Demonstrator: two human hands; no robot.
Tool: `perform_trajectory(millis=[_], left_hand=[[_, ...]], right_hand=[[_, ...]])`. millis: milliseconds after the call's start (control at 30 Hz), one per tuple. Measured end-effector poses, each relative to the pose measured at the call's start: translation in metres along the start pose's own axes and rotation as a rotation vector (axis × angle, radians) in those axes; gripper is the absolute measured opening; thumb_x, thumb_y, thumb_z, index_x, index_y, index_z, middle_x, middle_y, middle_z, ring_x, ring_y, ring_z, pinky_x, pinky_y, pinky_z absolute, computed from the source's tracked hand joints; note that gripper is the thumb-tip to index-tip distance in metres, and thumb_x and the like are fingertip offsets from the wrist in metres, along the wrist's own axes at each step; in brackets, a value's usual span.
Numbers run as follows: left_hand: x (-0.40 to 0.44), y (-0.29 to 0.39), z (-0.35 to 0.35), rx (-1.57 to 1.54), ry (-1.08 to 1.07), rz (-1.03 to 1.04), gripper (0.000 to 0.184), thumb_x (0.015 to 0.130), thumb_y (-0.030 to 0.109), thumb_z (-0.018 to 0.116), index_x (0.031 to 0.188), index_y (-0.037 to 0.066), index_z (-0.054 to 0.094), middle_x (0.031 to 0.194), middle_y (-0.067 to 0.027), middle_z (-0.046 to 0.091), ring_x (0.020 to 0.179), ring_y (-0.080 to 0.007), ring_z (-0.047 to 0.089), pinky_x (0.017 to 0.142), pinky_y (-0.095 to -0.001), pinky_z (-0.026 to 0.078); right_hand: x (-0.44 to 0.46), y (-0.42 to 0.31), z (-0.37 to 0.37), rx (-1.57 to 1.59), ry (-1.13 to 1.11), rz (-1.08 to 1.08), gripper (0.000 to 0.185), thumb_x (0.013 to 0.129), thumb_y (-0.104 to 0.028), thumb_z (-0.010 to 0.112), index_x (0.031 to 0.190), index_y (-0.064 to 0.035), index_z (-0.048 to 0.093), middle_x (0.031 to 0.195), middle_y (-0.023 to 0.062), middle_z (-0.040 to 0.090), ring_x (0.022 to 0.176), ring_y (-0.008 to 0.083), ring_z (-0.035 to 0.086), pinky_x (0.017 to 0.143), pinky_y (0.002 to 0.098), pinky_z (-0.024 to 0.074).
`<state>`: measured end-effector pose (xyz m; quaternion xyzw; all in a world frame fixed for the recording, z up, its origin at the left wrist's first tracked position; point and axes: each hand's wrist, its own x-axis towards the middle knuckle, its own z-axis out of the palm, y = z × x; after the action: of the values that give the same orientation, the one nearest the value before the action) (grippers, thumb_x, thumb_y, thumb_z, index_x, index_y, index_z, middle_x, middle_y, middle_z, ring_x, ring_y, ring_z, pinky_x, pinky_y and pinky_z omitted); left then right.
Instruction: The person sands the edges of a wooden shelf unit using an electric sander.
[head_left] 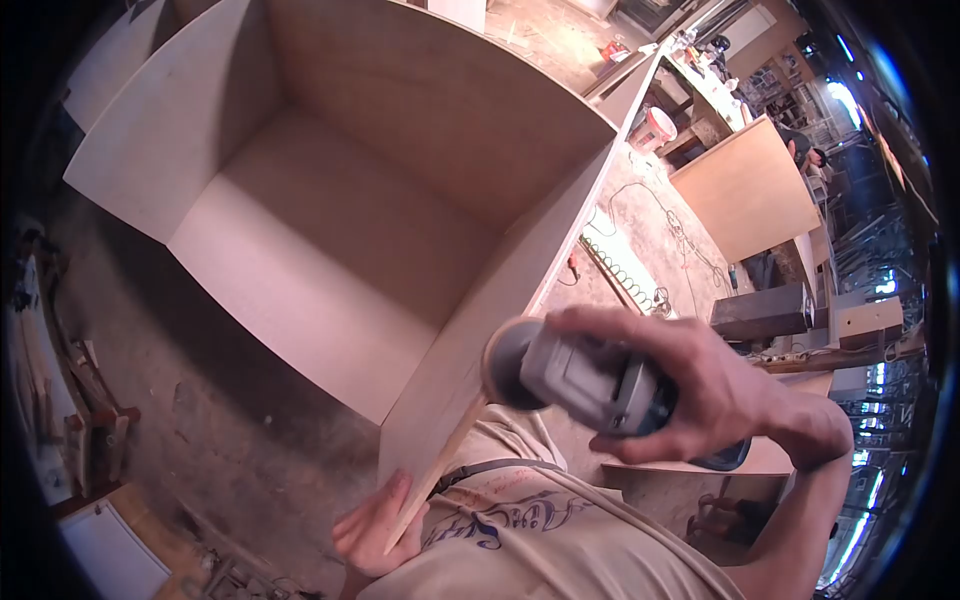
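the right hand (705, 375) is curling around a grey power sander (585, 380) with a round disc (512, 368), and the disc is pointing leftward from that hand. it is sitting at the long, pale edge (445, 465) of an open, light-brown wooden box (330, 250); blur is hiding whether they are touching. the left hand (385, 525), below and left of the right, is clasping the edge's near end, the edge's long axis running up from it past the disc.
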<state>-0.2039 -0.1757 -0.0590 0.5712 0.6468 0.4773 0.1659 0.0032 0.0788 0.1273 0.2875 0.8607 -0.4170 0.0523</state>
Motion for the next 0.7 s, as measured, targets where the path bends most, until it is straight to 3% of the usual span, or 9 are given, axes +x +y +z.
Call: perform_trajectory(millis=[100, 200, 267, 467, 500, 533, 633, 700], left_hand=[[-0.002, -0.006, -0.001, 0.003, -0.004, 0.020, 0.042, 0.075, 0.000, 0.081, 0.115, -0.010, 0.072, 0.095, -0.0260, 0.076, 0.083, -0.0361, 0.078, 0.069, -0.0376, 0.064], [-0.001, -0.007, 0.001, -0.003, -0.001, 0.024, 0.038, 0.077, 0.004, 0.079, 0.112, -0.012, 0.073, 0.094, -0.0246, 0.077, 0.081, -0.0343, 0.078, 0.071, -0.0374, 0.063], [-0.002, -0.008, 0.000, -0.005, -0.009, 0.018, 0.037, 0.077, 0.005, 0.078, 0.110, -0.013, 0.074, 0.094, -0.0239, 0.077, 0.080, -0.0336, 0.078, 0.072, -0.0373, 0.063], [0.003, -0.007, -0.001, -0.004, -0.028, 0.045, 0.039, 0.074, 0.004, 0.078, 0.108, -0.013, 0.073, 0.094, -0.0241, 0.077, 0.082, -0.0341, 0.079, 0.075, -0.0379, 0.063], [0.003, -0.009, 0.000, -0.005, -0.029, 0.048, 0.039, 0.074, 0.003, 0.078, 0.108, -0.014, 0.073, 0.094, -0.0243, 0.077, 0.082, -0.0342, 0.079, 0.075, -0.0379, 0.063], [0.001, -0.008, 0.000, -0.006, -0.035, 0.042, 0.039, 0.073, 0.003, 0.077, 0.108, -0.014, 0.073, 0.094, -0.0246, 0.077, 0.082, -0.0342, 0.079, 0.075, -0.0378, 0.063], [-0.004, -0.010, -0.002, 0.016, -0.052, 0.010, 0.039, 0.072, 0.002, 0.076, 0.108, -0.015, 0.073, 0.093, -0.0255, 0.077, 0.082, -0.0345, 0.079, 0.074, -0.0373, 0.063], [-0.003, -0.011, -0.002, 0.019, -0.047, 0.041, 0.039, 0.072, 0.002, 0.076, 0.107, -0.015, 0.073, 0.092, -0.0259, 0.076, 0.082, -0.0343, 0.079, 0.074, -0.0370, 0.063]], right_hand=[[-0.001, 0.026, -0.019, -0.071, 0.127, 0.064, 0.086, 0.074, -0.024, 0.083, 0.151, -0.0122, 0.047, 0.124, 0.0213, 0.069, 0.115, 0.0353, 0.070, 0.101, 0.0455, 0.0562], [0.005, 0.040, -0.043, -0.021, 0.241, 0.241, 0.086, 0.070, -0.024, 0.084, 0.148, -0.0099, 0.052, 0.136, 0.0150, 0.062, 0.127, 0.0268, 0.060, 0.111, 0.0403, 0.0442], [0.010, 0.060, -0.055, 0.000, 0.306, 0.239, 0.087, 0.069, -0.025, 0.083, 0.149, -0.0109, 0.052, 0.136, 0.0132, 0.061, 0.128, 0.0255, 0.057, 0.113, 0.0390, 0.0411], [0.014, 0.075, -0.080, -0.049, 0.504, 0.264, 0.085, 0.070, -0.028, 0.083, 0.147, -0.0111, 0.052, 0.133, 0.0140, 0.060, 0.120, 0.0246, 0.059, 0.106, 0.0388, 0.0467], [0.011, 0.056, -0.068, 0.206, 0.472, 0.328, 0.086, 0.070, -0.028, 0.082, 0.147, -0.0108, 0.051, 0.134, 0.0126, 0.060, 0.118, 0.0248, 0.060, 0.106, 0.0393, 0.0464], [0.008, 0.054, -0.057, 0.109, 0.450, 0.274, 0.087, 0.069, -0.027, 0.082, 0.148, -0.0104, 0.050, 0.135, 0.0114, 0.060, 0.118, 0.0247, 0.060, 0.107, 0.0394, 0.0458], [0.003, 0.025, -0.029, 0.008, 0.109, 0.124, 0.090, 0.070, -0.025, 0.087, 0.149, -0.0031, 0.049, 0.137, 0.0197, 0.063, 0.127, 0.0296, 0.063, 0.109, 0.0410, 0.0482], [0.005, 0.018, -0.018, 0.031, 0.030, -0.021, 0.084, 0.077, -0.023, 0.082, 0.151, -0.0128, 0.045, 0.131, 0.0206, 0.067, 0.113, 0.0346, 0.070, 0.106, 0.0443, 0.0557]])
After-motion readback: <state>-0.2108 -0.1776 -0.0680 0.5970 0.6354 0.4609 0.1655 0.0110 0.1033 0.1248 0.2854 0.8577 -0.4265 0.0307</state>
